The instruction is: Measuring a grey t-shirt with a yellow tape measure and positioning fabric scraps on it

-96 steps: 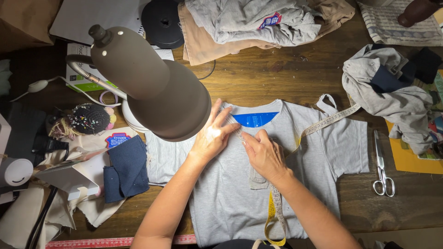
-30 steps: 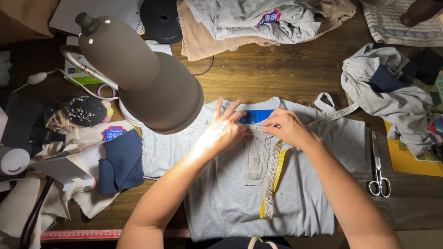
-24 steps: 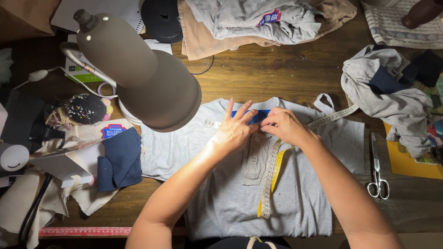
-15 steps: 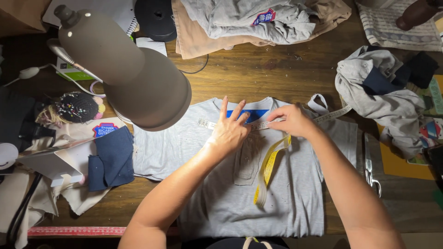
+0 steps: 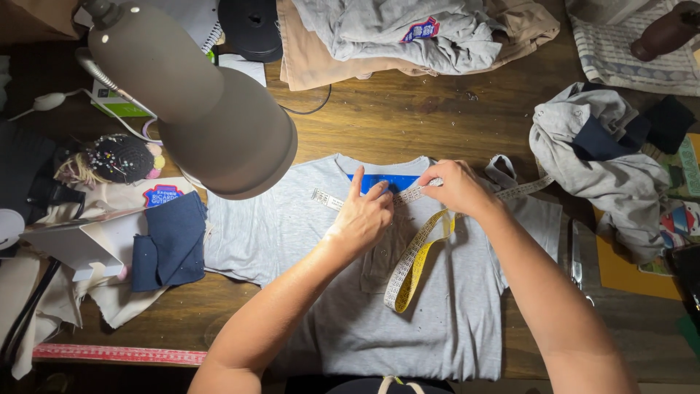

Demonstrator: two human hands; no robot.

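Two hands work a soft, limp measuring tape [image 5: 408,255] across the grey T-shirt [image 5: 379,292] collar at mid-counter [image 5: 408,124]. Left hand [image 5: 362,219] pins it flat with spread fingers; right hand [image 5: 456,186] pinches it. Both tape and shirt are light and prone to sliding, so hold the tape taut near the collar.

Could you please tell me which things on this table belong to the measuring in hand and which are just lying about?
In use:
grey T-shirt, laid flat
measuring tape, stretched below the collar
left hand, pressing the tape down
right hand, pinching the tape

Lying about:
desk lamp
scissors
pincushion
navy cloth
heaped clothes
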